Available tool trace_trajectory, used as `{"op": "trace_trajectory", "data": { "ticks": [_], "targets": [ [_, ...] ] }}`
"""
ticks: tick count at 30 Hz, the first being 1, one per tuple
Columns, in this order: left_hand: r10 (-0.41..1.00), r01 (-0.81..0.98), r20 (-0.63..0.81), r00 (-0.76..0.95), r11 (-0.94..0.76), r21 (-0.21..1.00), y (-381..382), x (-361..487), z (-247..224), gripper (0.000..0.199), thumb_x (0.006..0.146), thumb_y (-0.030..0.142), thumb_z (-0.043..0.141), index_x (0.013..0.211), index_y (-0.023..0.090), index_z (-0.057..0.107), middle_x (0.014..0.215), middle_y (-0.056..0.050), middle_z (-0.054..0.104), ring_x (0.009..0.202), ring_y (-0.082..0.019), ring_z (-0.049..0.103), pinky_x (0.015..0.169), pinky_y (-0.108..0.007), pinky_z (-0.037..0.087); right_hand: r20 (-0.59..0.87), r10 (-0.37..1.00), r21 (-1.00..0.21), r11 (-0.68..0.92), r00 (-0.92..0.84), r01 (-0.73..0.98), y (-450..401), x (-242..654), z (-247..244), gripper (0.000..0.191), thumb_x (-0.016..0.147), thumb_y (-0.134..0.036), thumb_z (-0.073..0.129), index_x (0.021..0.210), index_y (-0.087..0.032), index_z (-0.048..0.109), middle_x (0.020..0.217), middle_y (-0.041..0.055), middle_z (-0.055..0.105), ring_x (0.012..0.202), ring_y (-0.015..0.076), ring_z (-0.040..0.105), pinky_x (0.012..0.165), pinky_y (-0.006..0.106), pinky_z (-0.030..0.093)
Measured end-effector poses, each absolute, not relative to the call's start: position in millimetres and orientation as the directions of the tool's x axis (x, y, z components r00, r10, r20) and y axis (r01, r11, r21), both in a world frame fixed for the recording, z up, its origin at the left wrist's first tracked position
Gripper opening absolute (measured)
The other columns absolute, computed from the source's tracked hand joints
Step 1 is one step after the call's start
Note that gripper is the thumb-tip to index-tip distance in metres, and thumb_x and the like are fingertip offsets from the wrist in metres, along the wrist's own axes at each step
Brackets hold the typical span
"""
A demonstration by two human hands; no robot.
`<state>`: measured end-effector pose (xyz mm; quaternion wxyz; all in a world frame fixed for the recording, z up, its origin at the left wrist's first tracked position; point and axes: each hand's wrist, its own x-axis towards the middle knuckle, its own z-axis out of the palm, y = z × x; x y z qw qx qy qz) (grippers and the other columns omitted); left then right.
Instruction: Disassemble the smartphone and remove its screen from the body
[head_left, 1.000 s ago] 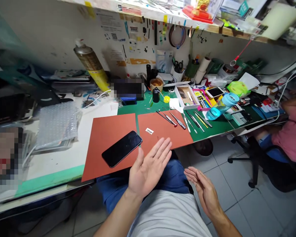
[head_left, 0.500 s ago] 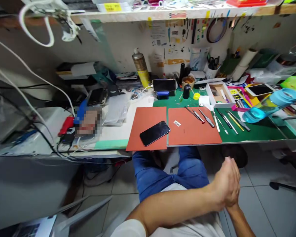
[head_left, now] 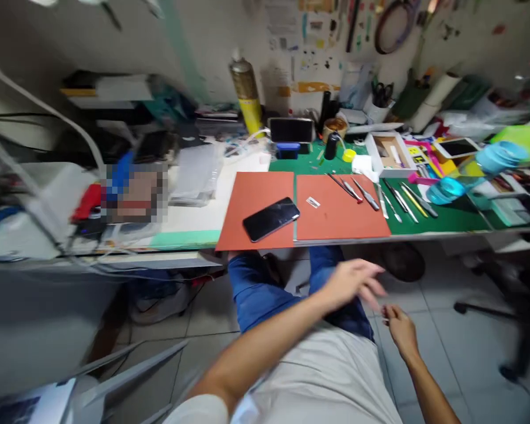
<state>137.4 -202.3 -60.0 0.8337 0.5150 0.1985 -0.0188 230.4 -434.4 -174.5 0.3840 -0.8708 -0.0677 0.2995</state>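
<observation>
My left hand [head_left: 355,282] reaches across my lap with its fingers spread, and I see nothing in it. Just to its right, my right hand [head_left: 401,333] is held low with curled fingers, apart from the left; whatever it may hold is hidden. Both hands are below the front edge of the bench. A black smartphone [head_left: 271,219] lies at a slant on the left orange mat [head_left: 234,206]. On the right orange mat [head_left: 340,221] are a small white label [head_left: 312,202] and, near its back right corner, tweezers [head_left: 347,187] and a slim metal tool [head_left: 366,194].
More hand tools [head_left: 404,200] lie on the green mat [head_left: 459,224]. Behind are a white box [head_left: 391,154], a blue water bottle [head_left: 472,174], a propped phone [head_left: 291,130] and a spray can [head_left: 246,94]. Plastic sleeves [head_left: 194,174] and cables are at the left.
My hands, clasped together before, have come apart. The left moved left and its fingers spread; the right stays lower right. My view has tilted downward. The phone stays on its mat.
</observation>
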Motion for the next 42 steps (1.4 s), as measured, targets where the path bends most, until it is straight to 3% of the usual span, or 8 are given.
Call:
{"op": "trace_trajectory", "data": {
  "ticks": [3, 10, 19, 28, 32, 35, 38, 42],
  "targets": [
    [0.292, 0.279, -0.313, 0.904, 0.151, 0.948, -147, 98, -102, 0.043, 0.11, 0.048, 0.046, 0.123, 0.014, 0.069, 0.091, -0.005, 0.071, 0.066, -0.015, 0.062, 0.076, -0.035, 0.057, -0.722, 0.332, -0.603, -0.732, 0.607, -0.318, -468, 214, -188, 0.038, 0.105, -0.04, 0.072, 0.135, -0.018, 0.066, 0.133, 0.0102, 0.07, 0.111, 0.0246, 0.072, 0.093, 0.045, 0.064],
    [0.122, 0.185, -0.142, 0.982, -0.53, 0.828, -112, 44, -170, 0.036, 0.096, 0.021, 0.061, 0.13, 0.021, 0.072, 0.134, -0.013, 0.069, 0.127, -0.029, 0.06, 0.116, -0.049, 0.048, -0.754, 0.525, -0.65, -0.511, 0.394, -0.562, -466, 175, -196, 0.037, 0.103, -0.041, 0.073, 0.131, -0.016, 0.069, 0.133, 0.0084, 0.07, 0.113, 0.0272, 0.072, 0.094, 0.045, 0.064],
    [0.038, 0.054, -0.038, 0.999, -0.748, 0.662, -150, 78, -199, 0.045, 0.102, 0.042, 0.072, 0.139, 0.019, 0.064, 0.141, -0.012, 0.065, 0.128, -0.031, 0.065, 0.11, -0.058, 0.055, -0.733, 0.607, -0.586, -0.337, 0.306, -0.737, -432, 165, -199, 0.041, 0.105, -0.04, 0.071, 0.139, -0.019, 0.065, 0.139, 0.0112, 0.067, 0.118, 0.0269, 0.071, 0.099, 0.049, 0.063],
    [0.328, 0.265, -0.118, 0.937, -0.45, 0.853, -143, 57, -184, 0.035, 0.105, 0.051, 0.064, 0.115, 0.017, 0.071, 0.112, -0.007, 0.074, 0.104, -0.023, 0.072, 0.098, -0.047, 0.059, -0.764, 0.411, -0.628, -0.296, 0.497, -0.72, -500, 181, -183, 0.032, 0.093, -0.04, 0.083, 0.108, -0.013, 0.076, 0.108, 0.0104, 0.079, 0.097, 0.0243, 0.077, 0.09, 0.042, 0.065],
    [0.461, 0.312, -0.218, 0.86, -0.137, 0.94, -157, 45, -167, 0.052, 0.102, 0.069, 0.055, 0.092, 0.021, 0.07, 0.071, 0.0, 0.064, 0.071, -0.02, 0.066, 0.076, -0.037, 0.056, -0.633, 0.162, -0.763, -0.292, 0.757, -0.576, -545, 202, -158, 0.041, 0.07, -0.057, 0.088, 0.08, -0.018, 0.076, 0.081, 0.0104, 0.08, 0.08, 0.0322, 0.079, 0.074, 0.041, 0.066],
    [0.468, 0.251, -0.289, 0.835, 0.144, 0.957, -181, 45, -143, 0.064, 0.086, 0.081, 0.068, 0.106, 0.02, 0.073, 0.084, -0.004, 0.073, 0.077, -0.022, 0.071, 0.073, -0.035, 0.057, -0.469, 0.045, -0.826, -0.377, 0.882, -0.42, -546, 221, -127, 0.044, 0.073, -0.061, 0.087, 0.088, -0.021, 0.081, 0.081, 0.0114, 0.083, 0.081, 0.0357, 0.08, 0.065, 0.038, 0.064],
    [0.358, 0.187, -0.334, 0.872, 0.386, 0.903, -204, 54, -105, 0.069, 0.083, 0.076, 0.077, 0.118, 0.017, 0.077, 0.115, -0.018, 0.079, 0.104, -0.032, 0.077, 0.091, -0.043, 0.062, 0.073, 0.182, -0.783, -0.599, 0.981, 0.169, -510, 223, -86, 0.038, 0.088, -0.051, 0.08, 0.115, -0.023, 0.085, 0.103, 0.0141, 0.086, 0.087, 0.0351, 0.083, 0.072, 0.037, 0.067],
    [0.236, 0.035, -0.294, 0.926, 0.722, 0.691, -210, 72, -41, 0.071, 0.1, 0.073, 0.055, 0.153, 0.027, 0.063, 0.156, -0.019, 0.063, 0.139, -0.038, 0.065, 0.112, -0.057, 0.055, 0.644, 0.657, -0.375, -0.173, 0.39, 0.911, -413, 201, -39, 0.053, 0.1, -0.012, 0.061, 0.151, -0.024, 0.067, 0.142, 0.0116, 0.075, 0.13, 0.0323, 0.074, 0.109, 0.044, 0.063]
  ]
}}
